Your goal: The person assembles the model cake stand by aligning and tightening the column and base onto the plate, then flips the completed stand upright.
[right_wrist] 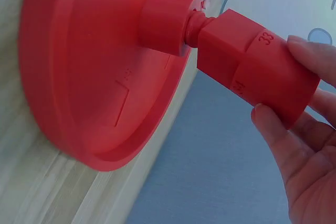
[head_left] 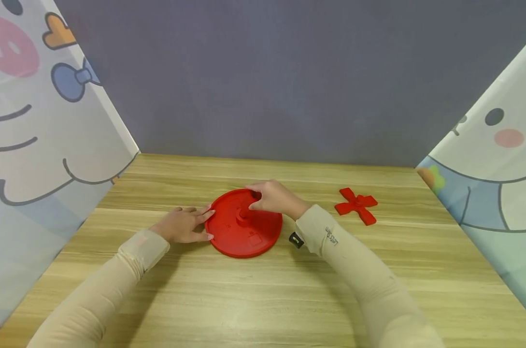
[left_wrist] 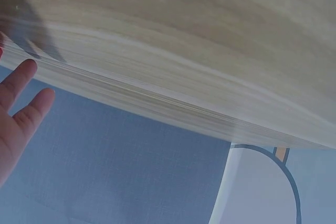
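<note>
A round red plastic disc (head_left: pixel 228 239) with a raised rim lies on the wooden table, a short hollow hub (right_wrist: pixel 164 22) standing at its centre. My right hand (head_left: pixel 273 197) grips a red hexagonal plastic post (right_wrist: pixel 252 66) with numbers on its sides, thumb and fingers about its upper end. The post tilts, and its narrow threaded tip (right_wrist: pixel 195 30) meets the mouth of the hub. At the disc's left rim, my left hand (head_left: pixel 185 224) rests with its fingers spread and fingertips on the edge. Only part of that hand shows in the left wrist view.
To the right on the table (head_left: pixel 245 299) lies a red four-armed cross piece (head_left: pixel 356 206) with a small round centre. A grey panel (head_left: pixel 267 87) stands along the back, and cartoon-printed sheets (head_left: pixel 49 130) rise at both sides.
</note>
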